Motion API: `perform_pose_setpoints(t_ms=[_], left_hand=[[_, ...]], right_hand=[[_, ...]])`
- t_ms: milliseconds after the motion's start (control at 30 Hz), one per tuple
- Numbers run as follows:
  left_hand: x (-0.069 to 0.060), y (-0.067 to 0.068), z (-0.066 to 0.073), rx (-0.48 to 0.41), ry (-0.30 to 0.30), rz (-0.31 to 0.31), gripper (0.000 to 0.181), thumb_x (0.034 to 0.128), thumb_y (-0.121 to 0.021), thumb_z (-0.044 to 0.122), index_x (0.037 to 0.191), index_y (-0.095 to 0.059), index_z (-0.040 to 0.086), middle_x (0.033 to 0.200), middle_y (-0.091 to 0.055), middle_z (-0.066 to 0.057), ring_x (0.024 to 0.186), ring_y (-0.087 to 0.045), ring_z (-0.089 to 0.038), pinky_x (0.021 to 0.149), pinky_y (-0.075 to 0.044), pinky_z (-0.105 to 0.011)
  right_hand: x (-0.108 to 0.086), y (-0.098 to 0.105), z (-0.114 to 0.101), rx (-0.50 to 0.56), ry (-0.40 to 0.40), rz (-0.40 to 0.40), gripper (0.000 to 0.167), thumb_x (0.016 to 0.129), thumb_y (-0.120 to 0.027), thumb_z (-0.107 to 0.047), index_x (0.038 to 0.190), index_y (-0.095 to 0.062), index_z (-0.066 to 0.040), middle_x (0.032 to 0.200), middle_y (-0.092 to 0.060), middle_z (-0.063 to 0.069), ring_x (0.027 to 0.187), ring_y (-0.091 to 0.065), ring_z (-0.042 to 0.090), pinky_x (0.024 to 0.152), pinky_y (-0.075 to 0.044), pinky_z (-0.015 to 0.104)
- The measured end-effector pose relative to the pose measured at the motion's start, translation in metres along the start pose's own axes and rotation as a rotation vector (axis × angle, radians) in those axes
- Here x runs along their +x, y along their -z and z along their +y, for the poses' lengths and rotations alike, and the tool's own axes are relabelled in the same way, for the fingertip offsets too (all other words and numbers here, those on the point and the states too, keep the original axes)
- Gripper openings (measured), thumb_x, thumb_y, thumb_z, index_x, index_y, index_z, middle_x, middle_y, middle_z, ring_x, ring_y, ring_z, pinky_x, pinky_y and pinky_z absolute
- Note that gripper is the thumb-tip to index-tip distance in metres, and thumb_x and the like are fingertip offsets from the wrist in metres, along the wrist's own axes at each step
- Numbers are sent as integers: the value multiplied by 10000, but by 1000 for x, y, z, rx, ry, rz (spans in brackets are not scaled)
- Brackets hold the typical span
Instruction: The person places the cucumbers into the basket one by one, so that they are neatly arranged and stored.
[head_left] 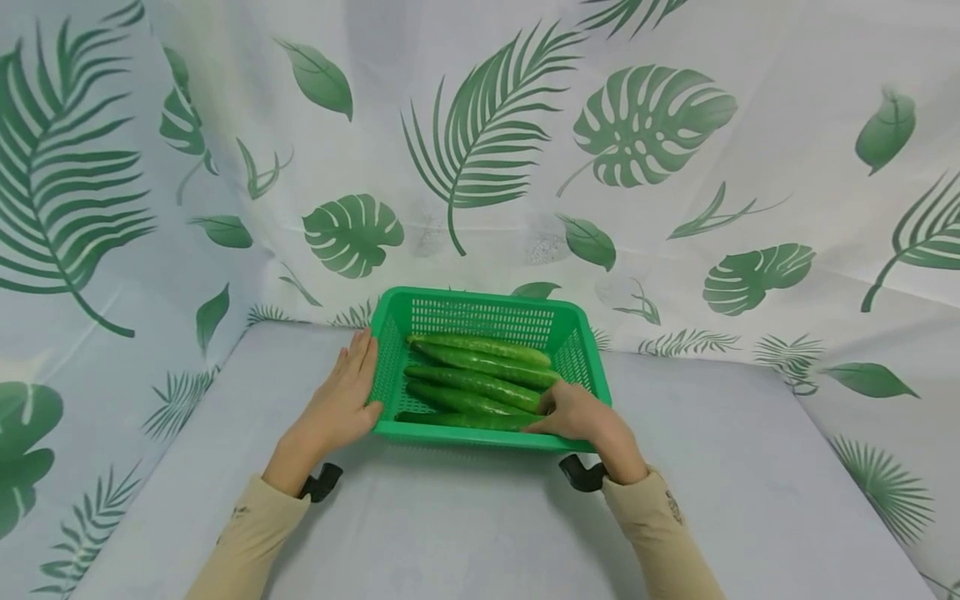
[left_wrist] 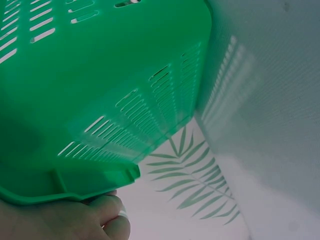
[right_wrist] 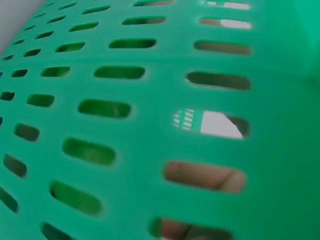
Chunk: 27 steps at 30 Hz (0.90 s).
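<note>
A green plastic basket point(head_left: 487, 436) holds several long green cucumbers point(head_left: 480, 361), lying side by side. At its left end my left hand point(head_left: 341, 400) rests against the rim, fingers straight and thumb near the front corner. The left wrist view shows this hand point(left_wrist: 65, 220) at the rim, beside the slotted wall point(left_wrist: 125, 65). My right hand point(head_left: 581, 414) reaches over the front right rim, fingers curled at the right end of the nearest cucumber point(head_left: 465, 420). Through the wall slots in the right wrist view, parts of the fingers point(right_wrist: 202, 176) show; their tips are hidden.
The basket stands on a pale cloth-covered table point(head_left: 465, 533), close to the back. Behind it hangs a white curtain point(head_left: 495, 125) with green leaf prints. Black wrist mounts point(head_left: 324, 482) show beneath both wrists, below the beige sleeves point(head_left: 251, 533).
</note>
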<state>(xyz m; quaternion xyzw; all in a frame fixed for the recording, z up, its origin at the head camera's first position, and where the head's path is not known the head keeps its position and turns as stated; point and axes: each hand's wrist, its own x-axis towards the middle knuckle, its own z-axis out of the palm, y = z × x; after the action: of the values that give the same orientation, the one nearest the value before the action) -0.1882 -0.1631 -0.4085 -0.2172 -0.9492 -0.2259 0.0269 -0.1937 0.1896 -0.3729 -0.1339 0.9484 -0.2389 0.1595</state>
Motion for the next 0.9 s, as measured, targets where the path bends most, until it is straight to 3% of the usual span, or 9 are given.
perform_pose_setpoints(t_ms=[100,167,367,600,900], left_hand=[[0,1,0,-3,2,0,834,898,-506,102,1539,-18,-113,1626,120,-222,1500,114,-334,1202,-32,-534],[0,1,0,-6,3,1,834,897,-508,95,1538,-17,-114,1625,122,-223,1500,113,-338,1202,-27,-530],[0,-1,-2,-1,1,5,837,902,-511,98,1540,-10,-110,1625,129,-219,1501,92,-363,1202,-32,-531],[0,-2,0,-8,1,3,833,908,-505,98,1543,-3,-102,1627,134,-211,1500,116,-336,1203,-24,-529],[-1,0,1,12,7,-7,835,919,-528,95,1540,-9,-112,1624,130,-223,1498,94,-374,1198,-30,-543]], right_hand=[[1,-4,2,-4,-1,26,436,790,-833,-287,1050,-740,50,929,-716,111,794,-640,202,678,-533,349],[2,-6,3,2,6,63,396,769,-851,-277,994,-753,34,948,-722,120,829,-653,223,692,-548,361],[7,-11,6,38,19,112,221,738,-874,-216,824,-763,-44,778,-695,20,714,-608,167,619,-523,327],[6,-15,9,132,45,184,253,770,-851,-180,947,-760,-24,897,-719,52,839,-669,216,711,-562,353],[5,-17,13,165,175,350,195,864,-768,-164,994,-750,-21,893,-716,46,827,-679,212,711,-559,336]])
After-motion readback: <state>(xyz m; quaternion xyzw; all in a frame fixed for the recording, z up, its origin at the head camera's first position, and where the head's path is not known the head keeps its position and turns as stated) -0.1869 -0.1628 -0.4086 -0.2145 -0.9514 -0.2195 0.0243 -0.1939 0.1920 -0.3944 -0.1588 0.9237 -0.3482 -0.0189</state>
